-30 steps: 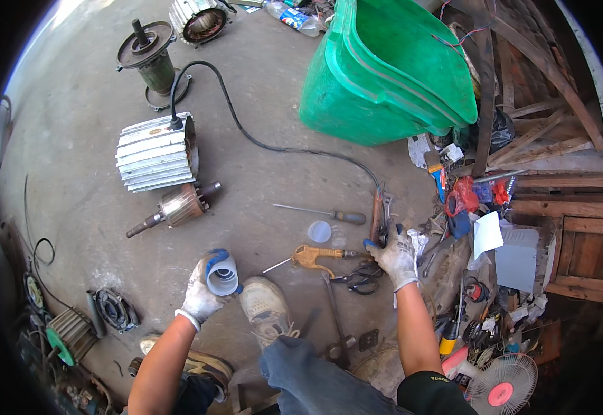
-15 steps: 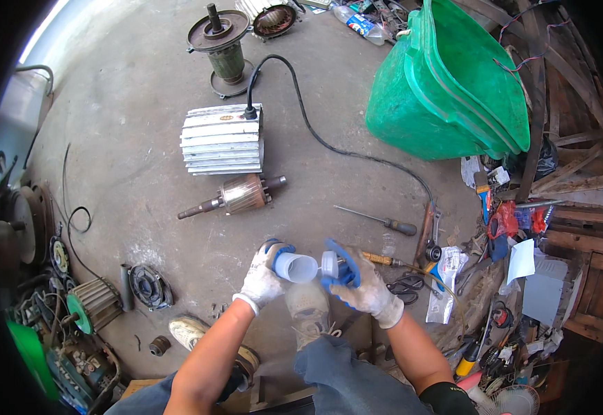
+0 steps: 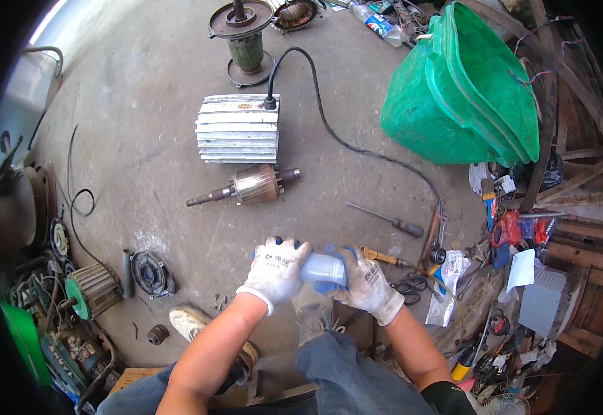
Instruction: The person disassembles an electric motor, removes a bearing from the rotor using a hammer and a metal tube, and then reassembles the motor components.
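My left hand, in a white glove, grips one end of a translucent plastic cylinder container above my feet. My right hand, gloved in white with blue palm, is closed on the container's other end, fingers around its cap. Beyond them lie a steel rotor with shaft and a screwdriver. A yellow-handled air gun lies just beyond my right hand, partly hidden by it. Black-handled scissors are to the right.
A finned motor housing with cable, an upright green motor part and a large green bin are farther away. Motor parts line the left; tools, bags, a grey box and wooden boards clutter the right.
My right hand has come in from the tools to the container and brought a lid to it. The container now lies sideways between both hands. The view has shifted.
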### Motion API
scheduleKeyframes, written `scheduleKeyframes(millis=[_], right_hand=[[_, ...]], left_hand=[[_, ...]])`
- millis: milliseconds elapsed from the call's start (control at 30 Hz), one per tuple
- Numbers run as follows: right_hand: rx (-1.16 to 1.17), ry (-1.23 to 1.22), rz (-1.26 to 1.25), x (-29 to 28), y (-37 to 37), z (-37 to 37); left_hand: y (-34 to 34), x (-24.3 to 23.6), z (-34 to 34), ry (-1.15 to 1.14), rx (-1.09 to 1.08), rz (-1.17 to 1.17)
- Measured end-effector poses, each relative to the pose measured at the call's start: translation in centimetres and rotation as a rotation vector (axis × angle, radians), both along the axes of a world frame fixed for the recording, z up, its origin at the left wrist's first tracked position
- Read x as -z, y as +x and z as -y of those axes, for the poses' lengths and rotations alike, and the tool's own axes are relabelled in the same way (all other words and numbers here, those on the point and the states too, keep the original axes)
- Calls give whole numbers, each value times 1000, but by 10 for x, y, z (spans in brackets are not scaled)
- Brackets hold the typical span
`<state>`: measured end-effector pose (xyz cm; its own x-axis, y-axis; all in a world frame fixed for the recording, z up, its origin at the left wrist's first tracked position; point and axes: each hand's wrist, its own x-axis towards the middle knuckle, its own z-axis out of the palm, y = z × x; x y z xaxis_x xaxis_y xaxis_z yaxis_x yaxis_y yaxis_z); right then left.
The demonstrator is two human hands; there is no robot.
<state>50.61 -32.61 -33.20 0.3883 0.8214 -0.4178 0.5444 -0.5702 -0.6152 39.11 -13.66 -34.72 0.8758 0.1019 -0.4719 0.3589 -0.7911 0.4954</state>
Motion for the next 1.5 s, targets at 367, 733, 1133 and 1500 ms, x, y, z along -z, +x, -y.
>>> scheduleKeyframes(millis=[367, 733, 1133, 1500], right_hand=[[657, 568, -328, 20, -30, 25], [922, 428, -620, -41, -7, 8], [750, -109, 614, 23, 159, 66], [673, -175, 408, -27, 166, 85]], left_hand=[[5, -23, 7, -311, -125, 259], [-7, 13, -8, -520, -270, 61], [-101, -21, -150, 74, 277, -597], [-128, -209, -190, 485, 80, -483]])
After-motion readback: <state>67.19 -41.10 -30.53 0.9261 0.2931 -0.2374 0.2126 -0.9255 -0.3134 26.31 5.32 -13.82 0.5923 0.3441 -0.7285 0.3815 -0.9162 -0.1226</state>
